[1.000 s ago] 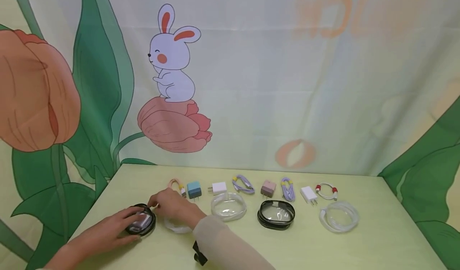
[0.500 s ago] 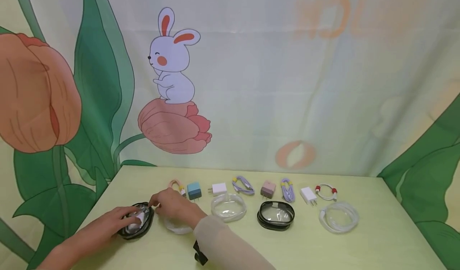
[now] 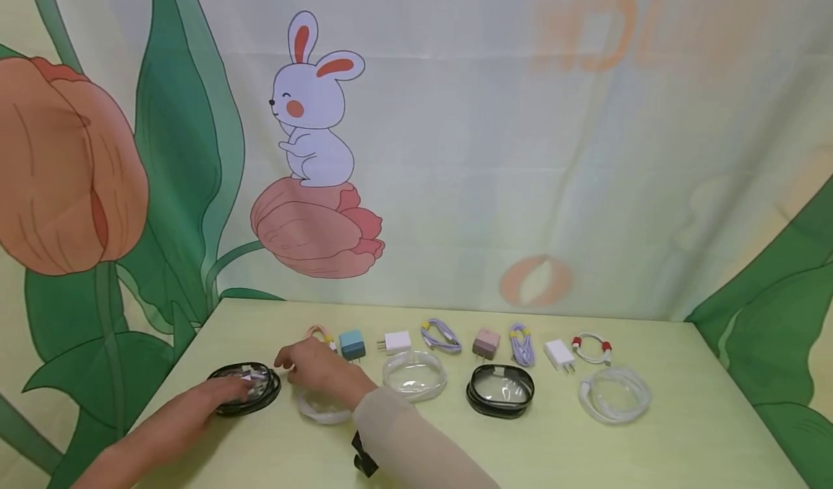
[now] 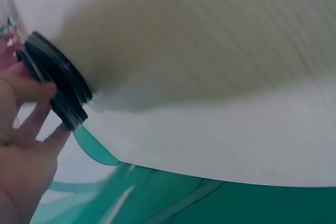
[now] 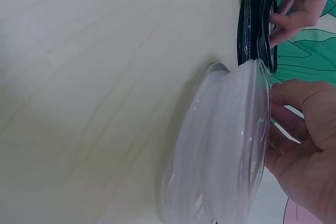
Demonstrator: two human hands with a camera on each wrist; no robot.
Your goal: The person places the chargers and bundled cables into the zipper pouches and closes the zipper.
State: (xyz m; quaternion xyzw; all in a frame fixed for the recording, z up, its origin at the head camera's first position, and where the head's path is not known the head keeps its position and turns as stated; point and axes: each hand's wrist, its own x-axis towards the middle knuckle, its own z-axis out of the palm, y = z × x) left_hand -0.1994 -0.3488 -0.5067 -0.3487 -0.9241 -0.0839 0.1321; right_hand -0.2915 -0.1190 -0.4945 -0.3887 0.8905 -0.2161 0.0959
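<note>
- Left hand (image 3: 208,401) gripped the black case (image 3: 263,393) at the table's (image 3: 520,453) left, apparently to steady it.
- Right hand (image 3: 325,367) curled over the clear case (image 3: 322,414); whether it held anything couldn't be told.
- Chargers (image 3: 352,344) lay behind, seemingly within reach.

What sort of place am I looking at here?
Probably a small filming or demo setup, though the wider room isn't shown. A cloth backdrop with a cartoon rabbit stands behind the table, where chargers, coiled cables and clear pouches are laid out.
</note>
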